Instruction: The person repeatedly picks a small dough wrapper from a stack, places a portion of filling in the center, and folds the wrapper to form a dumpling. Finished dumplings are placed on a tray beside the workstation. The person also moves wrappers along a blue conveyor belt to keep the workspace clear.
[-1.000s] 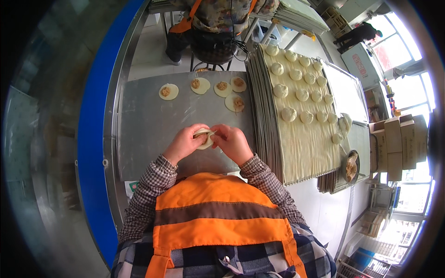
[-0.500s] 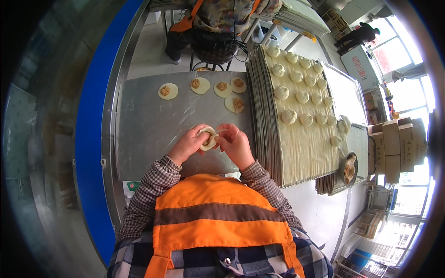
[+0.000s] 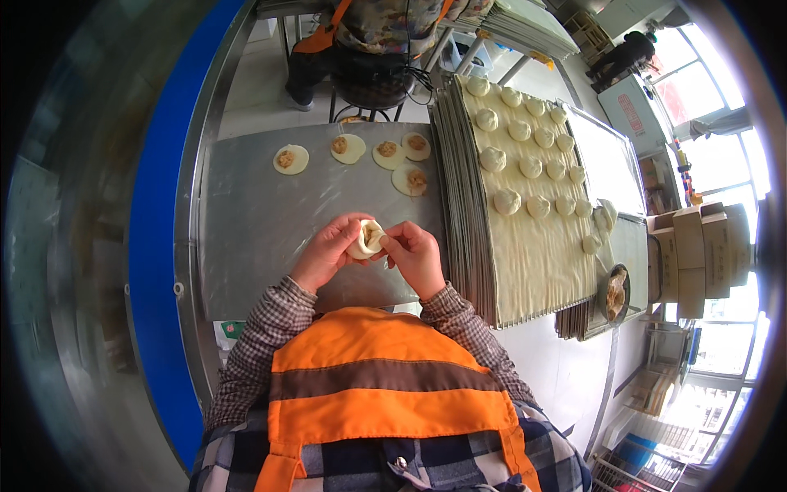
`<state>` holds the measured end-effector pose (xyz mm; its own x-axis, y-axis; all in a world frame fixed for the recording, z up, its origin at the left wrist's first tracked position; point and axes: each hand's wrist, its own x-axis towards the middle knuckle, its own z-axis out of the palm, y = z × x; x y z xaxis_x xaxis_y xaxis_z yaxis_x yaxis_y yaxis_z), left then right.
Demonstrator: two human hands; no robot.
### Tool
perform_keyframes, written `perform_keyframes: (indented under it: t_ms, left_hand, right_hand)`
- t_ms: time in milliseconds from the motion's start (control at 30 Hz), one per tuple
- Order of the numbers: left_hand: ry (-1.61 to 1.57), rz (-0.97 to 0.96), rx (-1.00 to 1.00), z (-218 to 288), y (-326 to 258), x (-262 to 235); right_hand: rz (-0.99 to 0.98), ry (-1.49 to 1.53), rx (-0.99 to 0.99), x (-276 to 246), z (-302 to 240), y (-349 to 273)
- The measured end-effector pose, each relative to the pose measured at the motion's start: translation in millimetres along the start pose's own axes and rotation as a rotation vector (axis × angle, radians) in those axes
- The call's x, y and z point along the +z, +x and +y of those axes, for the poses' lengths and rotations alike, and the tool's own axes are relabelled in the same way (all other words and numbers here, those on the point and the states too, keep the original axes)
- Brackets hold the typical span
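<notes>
A half-closed filled bun (image 3: 370, 239) is held between my two hands above the steel table (image 3: 270, 221), its filling showing through the gap at the top. My left hand (image 3: 329, 248) cups its left side with the fingers wrapped round it. The fingertips of my right hand (image 3: 412, 254) pinch the dough edge on the right. Beyond my hands several flat dough rounds lie on the table, each with a heap of brownish filling; one round (image 3: 282, 167) lies apart at the left, while another (image 3: 400, 187) is nearest to my hands.
On the right a stack of trays (image 3: 467, 238) carries a cloth-covered top (image 3: 541, 271) with rows of pleated buns (image 3: 507, 201). A bowl of filling (image 3: 616, 299) stands past it. Across the table a person in an orange apron sits on a stool (image 3: 373, 92). Cardboard boxes (image 3: 693, 254) stand far right.
The bun's dough wall has been drawn up further round the filling. My right fingers have come in from being spread to a pinch on its edge. The view has shifted slightly.
</notes>
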<state>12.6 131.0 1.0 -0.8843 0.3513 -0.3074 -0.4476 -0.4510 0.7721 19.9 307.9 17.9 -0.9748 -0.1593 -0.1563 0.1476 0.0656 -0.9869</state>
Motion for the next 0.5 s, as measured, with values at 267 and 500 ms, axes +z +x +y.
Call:
perform_keyframes:
  t_ms: [267,500]
  left_hand:
    - [0.145,0.035,0.048,-10.1,1.3,-2.0]
    - [0.225,-0.059,-0.158,4.2,-3.4,-5.7]
  right_hand:
    - [-0.038,-0.267,-0.124,1.7,-14.1,-3.2]
    - [-0.138,-0.275,-0.134,-1.1,-11.0,-5.5]
